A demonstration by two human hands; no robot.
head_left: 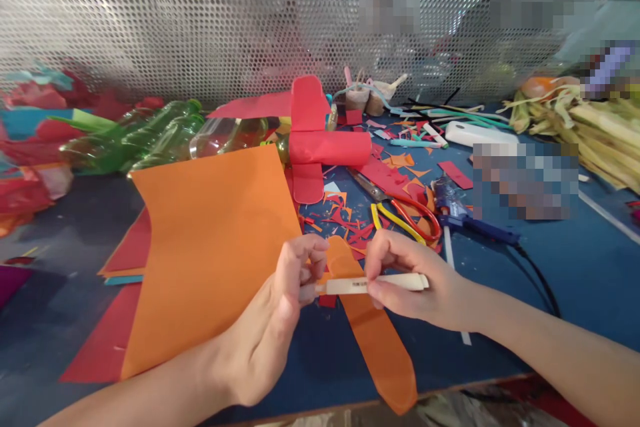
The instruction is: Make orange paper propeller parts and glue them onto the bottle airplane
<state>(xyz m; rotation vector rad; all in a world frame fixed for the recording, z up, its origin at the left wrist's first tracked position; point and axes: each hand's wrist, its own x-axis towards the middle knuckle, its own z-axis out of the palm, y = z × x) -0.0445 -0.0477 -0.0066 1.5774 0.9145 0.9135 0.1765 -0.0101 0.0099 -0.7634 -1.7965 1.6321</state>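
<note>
A white marker pen [350,285] with small dark print on its barrel lies level in front of me. My right hand [407,277] pinches its barrel between thumb and fingers. My left hand [285,300] has its fingers curled round the pen's left end; whether a cap sits there is hidden by the fingers. Below the pen, a long orange paper strip [377,347] with a rounded end lies on the blue table, and another rounded orange piece [340,255] shows just beyond it. Beside my left hand lies a large orange paper sheet [215,247].
Red-handled scissors [417,217] and a blue glue gun [463,217] with a black cable lie beyond my right hand. A red paper plane shape [330,148] stands at the back, near green plastic bottles [165,137]. Paper scraps [350,220] litter the middle. Dried husks [590,123] lie right.
</note>
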